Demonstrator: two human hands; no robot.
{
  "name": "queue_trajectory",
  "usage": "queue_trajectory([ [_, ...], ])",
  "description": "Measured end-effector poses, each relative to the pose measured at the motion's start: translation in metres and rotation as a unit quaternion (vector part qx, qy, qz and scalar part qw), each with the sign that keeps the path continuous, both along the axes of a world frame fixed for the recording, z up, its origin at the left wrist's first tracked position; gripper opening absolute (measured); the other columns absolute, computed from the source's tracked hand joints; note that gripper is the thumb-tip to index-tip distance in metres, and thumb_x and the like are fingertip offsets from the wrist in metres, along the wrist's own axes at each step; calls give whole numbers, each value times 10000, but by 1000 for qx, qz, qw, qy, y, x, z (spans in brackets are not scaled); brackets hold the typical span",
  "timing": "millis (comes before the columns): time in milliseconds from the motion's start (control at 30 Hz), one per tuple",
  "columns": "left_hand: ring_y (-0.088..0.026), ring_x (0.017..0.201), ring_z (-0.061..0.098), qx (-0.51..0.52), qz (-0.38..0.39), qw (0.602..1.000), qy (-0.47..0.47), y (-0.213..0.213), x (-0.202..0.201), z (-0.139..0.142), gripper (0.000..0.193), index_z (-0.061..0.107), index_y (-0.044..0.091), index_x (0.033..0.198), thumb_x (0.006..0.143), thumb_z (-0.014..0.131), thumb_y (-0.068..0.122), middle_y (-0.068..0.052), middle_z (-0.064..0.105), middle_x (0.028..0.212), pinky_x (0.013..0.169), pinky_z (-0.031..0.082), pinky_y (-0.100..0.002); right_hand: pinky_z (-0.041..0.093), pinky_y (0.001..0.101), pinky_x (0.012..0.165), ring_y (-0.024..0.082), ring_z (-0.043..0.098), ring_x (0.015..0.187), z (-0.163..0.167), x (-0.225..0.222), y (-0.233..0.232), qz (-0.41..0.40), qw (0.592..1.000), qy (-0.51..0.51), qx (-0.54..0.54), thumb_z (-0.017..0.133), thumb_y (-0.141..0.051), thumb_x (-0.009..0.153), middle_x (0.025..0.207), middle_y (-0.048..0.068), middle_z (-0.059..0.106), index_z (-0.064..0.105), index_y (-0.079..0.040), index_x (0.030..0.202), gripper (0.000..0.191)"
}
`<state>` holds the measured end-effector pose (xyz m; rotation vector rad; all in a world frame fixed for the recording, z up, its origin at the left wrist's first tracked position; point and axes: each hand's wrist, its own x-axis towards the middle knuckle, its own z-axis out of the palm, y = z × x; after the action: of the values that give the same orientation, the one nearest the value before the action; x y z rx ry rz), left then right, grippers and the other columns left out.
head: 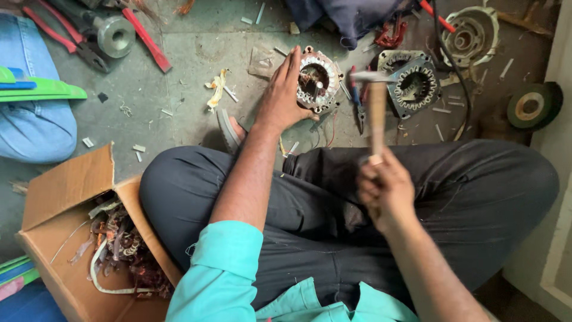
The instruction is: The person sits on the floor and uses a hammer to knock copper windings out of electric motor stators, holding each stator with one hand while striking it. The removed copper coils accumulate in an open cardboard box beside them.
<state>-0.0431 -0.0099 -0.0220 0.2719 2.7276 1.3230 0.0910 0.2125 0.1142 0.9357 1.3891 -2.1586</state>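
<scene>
Left hand (280, 98) grip wrapped on motor stator (319, 79); right hand (386, 188) grip clenches hammer (376, 107) raised beside it.

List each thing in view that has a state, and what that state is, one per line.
Left hand: gripping the round motor stator, which lies on the floor with its bore up.
Right hand: closed on the wooden handle of a hammer, raised, head up.
Second stator: lying flat, untouched.
Cardboard box: open, holding scrap wire.
Red pliers: lying unused.
Grinding disc: lying beside the wall.
</scene>
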Motion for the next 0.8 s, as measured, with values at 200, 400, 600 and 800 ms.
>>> queue_trajectory([
  [200, -369, 1496, 330, -44, -5, 998, -50, 7, -1, -7, 1520, 107, 118, 1605, 423, 1055, 237, -170, 218, 1673, 1226, 316, -424, 248, 198, 399, 46, 337, 518, -6, 11, -8, -45, 999, 0, -1, 494, -131, 1002, 742, -40, 417, 529, -207, 1246, 258],
  [400, -373, 1486, 336, -26, 6, 1000, -3, 0, 0, 9, 1307, 303, 86, 1538, 473, 1039, 269, -169, 241, 1637, 1214, 328, -414, 246, 198, 392, 56, 312, 522, -3, 11, 10, -20, 999, 30, -13, 497, -131, 1054, 755, -32, 382, 470, -123, 1259, 207],
  [600, -285, 1186, 640, 8, -40, 995, 89, 5, -1, 47, 317, 795, 125, 1061, 770, 897, 203, -40, 744, 1158, 1028, 510, -417, 276, 173, 417, 46, 324, 551, 5, -1, 26, -106, 988, 53, -100, 468, -128, 1060, 775, -34, 362, 493, -128, 1426, 367],
  [800, -219, 847, 770, 151, 11, 987, 52, 7, -6, 67, 193, 789, 119, 1013, 853, 844, 213, -54, 790, 947, 745, 594, -359, 250, 162, 384, 34, 313, 515, 6, 1, 12, -19, 994, -1, -110, 493, -127, 1033, 765, -27, 375, 464, -88, 1461, 431],
])
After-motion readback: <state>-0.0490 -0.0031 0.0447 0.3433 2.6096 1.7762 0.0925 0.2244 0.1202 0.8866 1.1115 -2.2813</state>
